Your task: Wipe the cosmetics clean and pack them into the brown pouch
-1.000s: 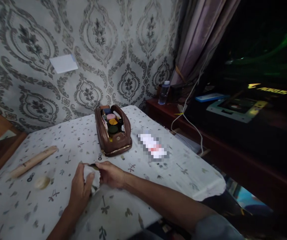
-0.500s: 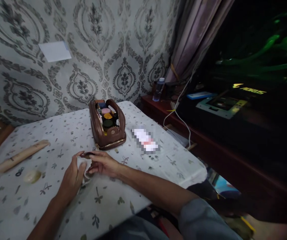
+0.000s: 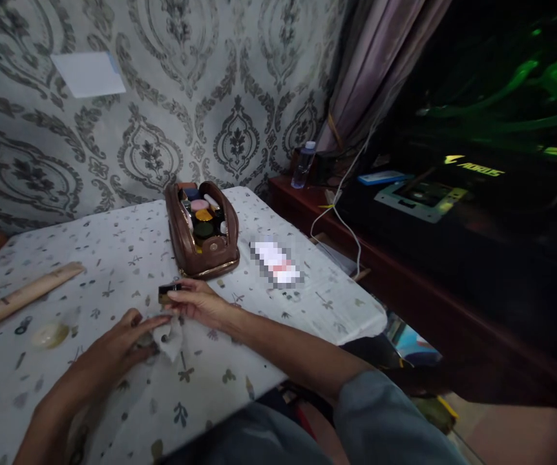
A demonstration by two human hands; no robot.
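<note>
Between the fingers of my right hand [image 3: 199, 303] is a small dark container [image 3: 168, 294] with a black top and a brownish lower part, just above the table. My left hand [image 3: 126, 342] is beside it, lower and to the left, its fingers round a crumpled white cloth or tissue [image 3: 169, 341]. Behind both hands stands an open brown bag [image 3: 210, 261], filled with several small jars and tubes.
On the patterned tablecloth [image 3: 133, 258] lie a rolled brown paper [image 3: 31, 294] and a round pale object [image 3: 50, 336] at left, and a blurred-out phone-like object [image 3: 276, 261] at right. A water bottle [image 3: 302, 166] stands on the red-brown side desk [image 3: 283, 188].
My hands have moved apart, with the white cloth lower now and the dark container held up by my right hand alone. The view has shifted slightly.
</note>
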